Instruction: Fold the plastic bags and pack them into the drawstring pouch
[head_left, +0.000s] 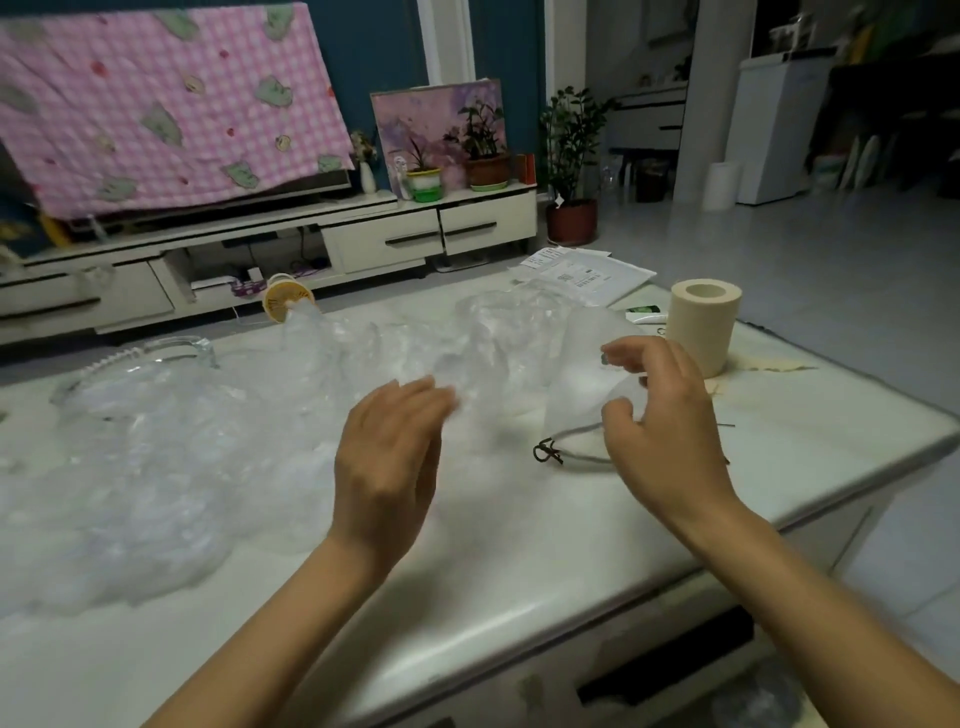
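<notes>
On the table (467, 582), crumpled clear bags (171, 441) sprawl across the left and middle. The left hand (389, 457) hovers at their edge, fingers straight and close together, tips blurred. The right hand (670, 415) curls thumb and fingers at the pouch (576, 374), near a roll (704, 322); I cannot tell whether they pinch it.

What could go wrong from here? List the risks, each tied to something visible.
1. The glass dish sits against the heap of plastic bags; tugging a bag could drag it along.
2. The drawstring pouch under the right hand looks limp; its mouth may collapse during stuffing.
3. The left hand touches bags that are crumpled, not folded; packed like that, they may not fit.
</notes>
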